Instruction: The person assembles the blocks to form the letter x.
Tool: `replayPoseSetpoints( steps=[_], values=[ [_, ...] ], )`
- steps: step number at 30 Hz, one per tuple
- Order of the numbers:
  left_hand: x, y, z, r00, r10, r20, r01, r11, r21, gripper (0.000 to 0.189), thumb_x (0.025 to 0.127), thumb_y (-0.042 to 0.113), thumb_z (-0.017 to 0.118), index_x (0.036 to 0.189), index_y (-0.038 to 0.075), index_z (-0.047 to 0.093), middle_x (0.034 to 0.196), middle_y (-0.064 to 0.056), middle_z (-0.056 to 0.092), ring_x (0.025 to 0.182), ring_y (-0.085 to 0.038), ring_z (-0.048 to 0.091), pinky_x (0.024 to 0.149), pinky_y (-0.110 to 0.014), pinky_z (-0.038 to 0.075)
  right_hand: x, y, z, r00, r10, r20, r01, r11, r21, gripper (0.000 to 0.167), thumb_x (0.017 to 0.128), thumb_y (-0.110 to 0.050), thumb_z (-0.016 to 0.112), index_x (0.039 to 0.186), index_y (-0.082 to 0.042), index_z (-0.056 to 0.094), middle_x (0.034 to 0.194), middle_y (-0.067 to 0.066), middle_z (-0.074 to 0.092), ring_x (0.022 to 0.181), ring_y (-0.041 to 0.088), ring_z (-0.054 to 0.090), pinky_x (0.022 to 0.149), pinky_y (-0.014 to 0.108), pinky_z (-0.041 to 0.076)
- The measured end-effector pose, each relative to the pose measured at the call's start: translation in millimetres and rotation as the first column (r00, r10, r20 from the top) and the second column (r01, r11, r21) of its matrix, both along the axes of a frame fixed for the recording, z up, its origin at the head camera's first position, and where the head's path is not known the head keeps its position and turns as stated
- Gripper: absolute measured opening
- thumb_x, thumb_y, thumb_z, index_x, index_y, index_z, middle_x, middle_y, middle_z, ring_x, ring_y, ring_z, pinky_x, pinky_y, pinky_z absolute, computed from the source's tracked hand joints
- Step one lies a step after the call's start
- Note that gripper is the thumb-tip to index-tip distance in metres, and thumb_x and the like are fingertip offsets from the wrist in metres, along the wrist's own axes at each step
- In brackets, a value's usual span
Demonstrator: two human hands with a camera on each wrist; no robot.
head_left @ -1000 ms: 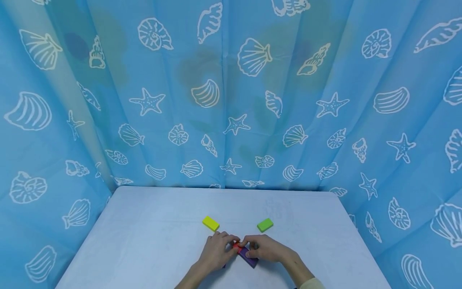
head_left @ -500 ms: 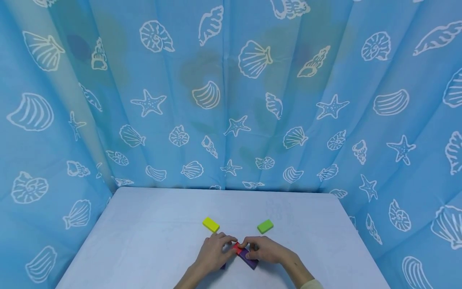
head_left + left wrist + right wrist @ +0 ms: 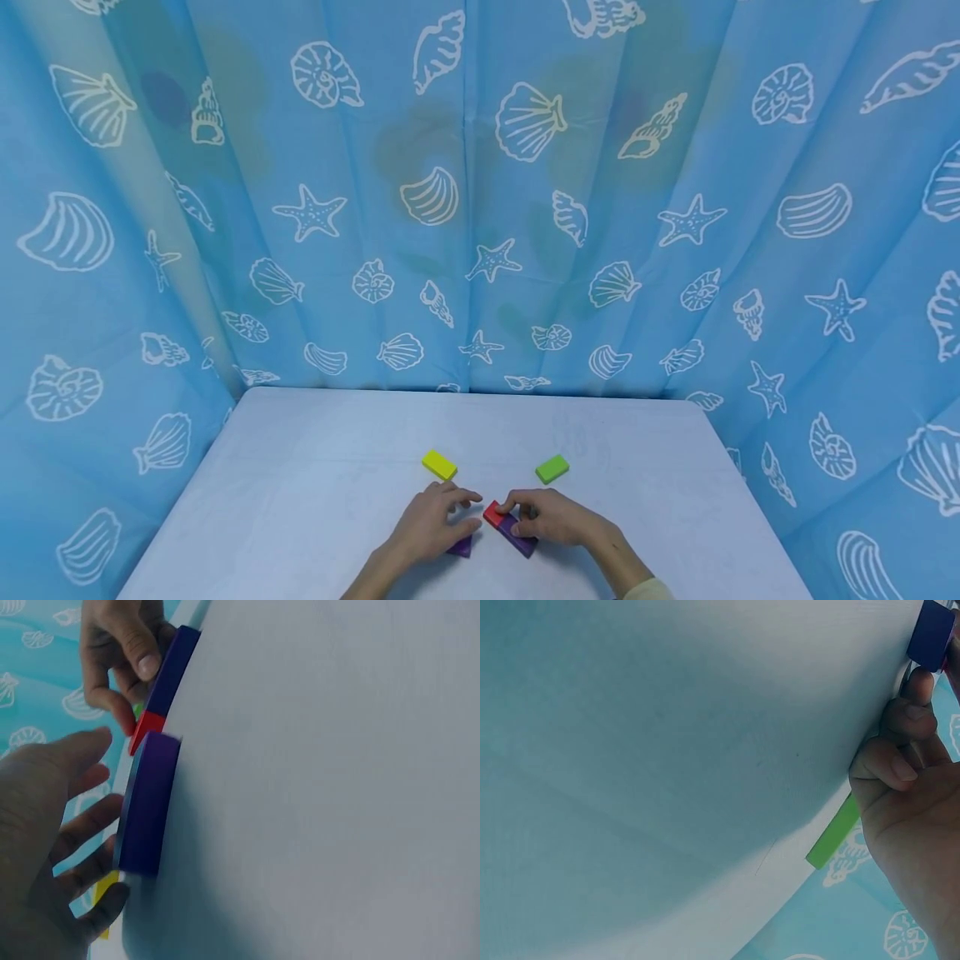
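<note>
My right hand (image 3: 558,517) holds a purple block (image 3: 519,542) and a smaller red block (image 3: 492,512), which lie end to end on the table. In the left wrist view its thumb lies on the purple block (image 3: 174,669) and its index finger reaches the red block (image 3: 148,726). My left hand (image 3: 429,523) has its fingers spread beside a second purple block (image 3: 461,547). The left wrist view shows that purple block (image 3: 148,806) close to the fingers; whether they touch it I cannot tell.
A yellow block (image 3: 439,465) lies beyond the left hand, and a green block (image 3: 552,468) beyond the right one. The white table (image 3: 315,467) is bordered by a blue curtain (image 3: 465,300) with shell prints.
My left hand has let go of the red block and drawn back to the left, uncovering more of the second purple block. My right hand stays in place.
</note>
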State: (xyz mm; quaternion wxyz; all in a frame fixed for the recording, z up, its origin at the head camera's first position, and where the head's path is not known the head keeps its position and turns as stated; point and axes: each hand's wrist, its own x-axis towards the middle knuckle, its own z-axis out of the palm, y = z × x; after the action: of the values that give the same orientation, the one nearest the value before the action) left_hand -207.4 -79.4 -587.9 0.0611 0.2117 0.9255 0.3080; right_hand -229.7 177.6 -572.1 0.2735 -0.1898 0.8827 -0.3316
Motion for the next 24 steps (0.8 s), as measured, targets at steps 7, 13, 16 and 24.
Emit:
replayPoseSetpoints(
  steps=[7, 13, 16, 24],
  values=[
    [-1.5, -16.4, -2.3, 0.995, -0.094, 0.040, 0.094, 0.995, -0.013, 0.043, 0.087, 0.053, 0.073, 0.126, 0.034, 0.068, 0.105, 0.017, 0.063, 0.097, -0.004, 0.055, 0.085, -0.034, 0.049, 1.2, -0.6, 1.7, 1.000, -0.001, -0.002, 0.001, 1.000, 0.006, 0.021, 0.094, -0.024, 0.070, 0.112, -0.035, 0.069, 0.093, -0.005, 0.060, 0.082, 0.015, 0.055, 0.072, 0.035, 0.043],
    [0.3, -27.0, -5.9, 0.989, -0.103, 0.105, 0.108, 0.993, -0.039, 0.051, 0.079, 0.057, 0.079, 0.125, 0.039, 0.067, 0.107, 0.019, 0.060, 0.101, -0.005, 0.053, 0.088, -0.038, 0.047, 2.9, -1.1, 1.7, 1.000, -0.011, 0.008, 0.011, 1.000, 0.007, 0.020, 0.094, -0.025, 0.070, 0.110, -0.037, 0.069, 0.093, -0.005, 0.060, 0.082, 0.015, 0.055, 0.072, 0.035, 0.043],
    [1.9, -30.7, -2.0, 0.984, -0.114, 0.135, 0.119, 0.993, -0.025, 0.052, 0.078, 0.055, 0.081, 0.126, 0.038, 0.067, 0.109, 0.019, 0.059, 0.101, -0.005, 0.052, 0.086, -0.034, 0.047, 2.8, -1.1, 1.8, 1.000, -0.017, 0.006, 0.017, 1.000, 0.019, 0.021, 0.094, -0.025, 0.070, 0.110, -0.037, 0.069, 0.092, -0.005, 0.060, 0.082, 0.015, 0.055, 0.072, 0.035, 0.043],
    [3.1, -37.0, 5.2, 0.973, -0.163, 0.163, 0.167, 0.986, -0.013, 0.048, 0.078, 0.043, 0.085, 0.123, 0.034, 0.069, 0.110, 0.019, 0.059, 0.099, -0.003, 0.053, 0.089, -0.032, 0.048, 0.8, -1.3, 0.2, 1.000, -0.025, 0.005, 0.025, 0.999, 0.022, 0.021, 0.093, -0.024, 0.071, 0.109, -0.038, 0.070, 0.092, -0.005, 0.060, 0.082, 0.015, 0.055, 0.072, 0.035, 0.043]
  ],
)
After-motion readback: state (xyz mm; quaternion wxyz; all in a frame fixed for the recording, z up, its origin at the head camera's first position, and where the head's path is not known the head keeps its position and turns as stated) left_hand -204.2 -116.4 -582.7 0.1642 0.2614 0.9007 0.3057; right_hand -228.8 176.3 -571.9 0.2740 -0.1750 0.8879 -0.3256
